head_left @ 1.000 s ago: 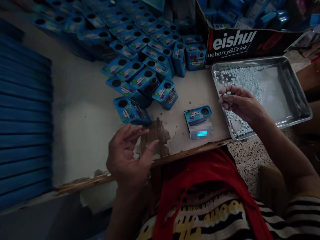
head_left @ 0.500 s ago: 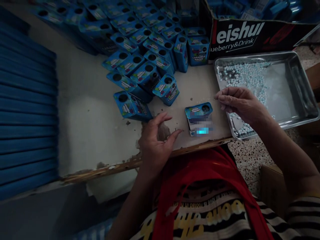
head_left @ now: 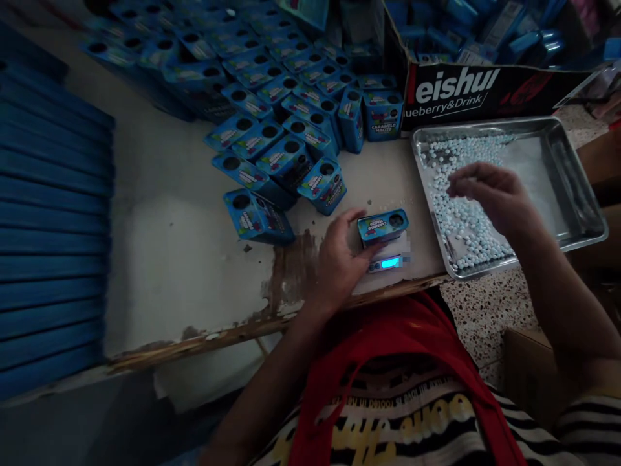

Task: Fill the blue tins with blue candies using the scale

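My left hand is around the left side of a blue candy box, thumb in front and fingers behind. This box has a round dark opening on top and rests on a small digital scale with a lit display. Over the metal tray hovers my right hand, its fingertips pinched together. Whether anything is between them I cannot make out. Small white and pale blue candies are spread across the left half of the tray.
Rows of similar blue boxes stand at the back of the worn table. A black printed carton with blue packages is behind the tray. Blue ridged stacks stand at left. The table's front edge is chipped.
My left hand has moved right from the bare table and closed on the box at the scale. My right hand has shifted right, from the tray's left rim to above the candies.
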Demonstrator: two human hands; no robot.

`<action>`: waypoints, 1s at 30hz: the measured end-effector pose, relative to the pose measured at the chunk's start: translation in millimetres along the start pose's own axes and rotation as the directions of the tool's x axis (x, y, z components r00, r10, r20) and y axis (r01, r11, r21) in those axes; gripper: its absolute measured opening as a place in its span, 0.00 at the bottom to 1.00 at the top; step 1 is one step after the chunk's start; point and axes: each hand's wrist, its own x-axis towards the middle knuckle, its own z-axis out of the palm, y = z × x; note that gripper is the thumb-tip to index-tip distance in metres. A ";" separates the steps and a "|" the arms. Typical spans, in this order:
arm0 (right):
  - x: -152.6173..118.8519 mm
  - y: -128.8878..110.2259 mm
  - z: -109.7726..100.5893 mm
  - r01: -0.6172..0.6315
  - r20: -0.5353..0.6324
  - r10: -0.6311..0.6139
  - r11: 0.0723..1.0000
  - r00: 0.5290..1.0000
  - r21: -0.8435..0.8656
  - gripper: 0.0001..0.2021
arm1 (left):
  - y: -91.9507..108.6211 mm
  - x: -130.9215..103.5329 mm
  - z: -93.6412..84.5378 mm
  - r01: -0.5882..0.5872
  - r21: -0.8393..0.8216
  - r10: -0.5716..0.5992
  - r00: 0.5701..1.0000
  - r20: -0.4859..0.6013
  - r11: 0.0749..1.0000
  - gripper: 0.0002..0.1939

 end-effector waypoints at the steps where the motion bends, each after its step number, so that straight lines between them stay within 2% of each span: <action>1: -3.5 7.0 -6.2 0.021 -0.053 -0.024 0.998 0.998 -0.061 0.11 | 2.2 5.9 4.4 -0.020 -0.005 0.020 0.999 0.034 1.000 0.24; 3: -12.2 22.2 -8.5 0.013 -0.152 -0.025 0.997 0.988 -0.080 0.14 | 11.9 18.1 11.9 -0.142 -0.005 0.142 0.986 0.083 0.990 0.16; 4: -16.5 29.6 -4.6 -0.011 -0.200 0.010 1.000 0.980 -0.006 0.12 | 19.2 24.3 15.6 -0.242 0.015 0.240 0.967 0.085 0.970 0.13; 6: -23.4 42.2 9.7 -0.099 -0.227 0.162 0.959 0.960 0.264 0.03 | 36.8 36.1 23.8 -0.452 0.115 0.445 0.892 0.083 0.884 0.15; 9: -27.4 52.6 32.1 -0.269 -0.057 0.394 0.719 0.917 0.640 0.13 | 59.5 50.5 39.6 -0.653 0.252 0.643 0.754 0.132 0.714 0.19; 11: -28.0 55.1 39.2 -0.316 0.044 0.438 0.572 0.898 0.757 0.16 | 64.4 57.0 51.0 -0.722 0.287 0.709 0.685 0.166 0.630 0.20; 12: -28.4 55.7 40.0 -0.311 0.058 0.439 0.530 0.897 0.789 0.16 | 63.4 59.2 56.0 -0.731 0.301 0.719 0.673 0.171 0.612 0.20; 14: -29.8 56.8 37.9 -0.292 0.056 0.435 0.497 0.899 0.817 0.15 | 56.4 61.2 63.3 -0.694 0.329 0.691 0.707 0.150 0.640 0.21; 16: -31.1 57.9 33.4 -0.308 0.076 0.438 0.490 0.896 0.816 0.15 | 47.1 59.9 65.8 -0.615 0.318 0.618 0.779 0.106 0.721 0.20; 20: -29.6 59.2 27.1 -0.374 0.149 0.431 0.502 0.890 0.780 0.09 | 34.5 52.9 58.5 -0.427 0.210 0.429 0.902 0.040 0.879 0.17; 22: -26.3 60.0 28.0 -0.394 0.171 0.419 0.533 0.892 0.749 0.05 | 33.0 50.2 51.3 -0.357 0.176 0.360 0.933 0.013 0.917 0.16; 24: -22.4 61.2 31.8 -0.408 0.185 0.411 0.562 0.893 0.720 0.04 | 34.7 48.8 43.3 -0.383 0.182 0.390 0.921 -0.002 0.905 0.16; 28: -19.6 62.8 42.9 -0.428 0.197 0.423 0.568 0.885 0.703 0.10 | 44.2 49.4 31.9 -0.568 0.273 0.587 0.809 0.013 0.777 0.20; 30: -21.8 61.8 46.4 -0.416 0.195 0.413 0.556 0.889 0.719 0.11 | 45.7 50.7 31.5 -0.595 0.284 0.615 0.788 0.025 0.751 0.22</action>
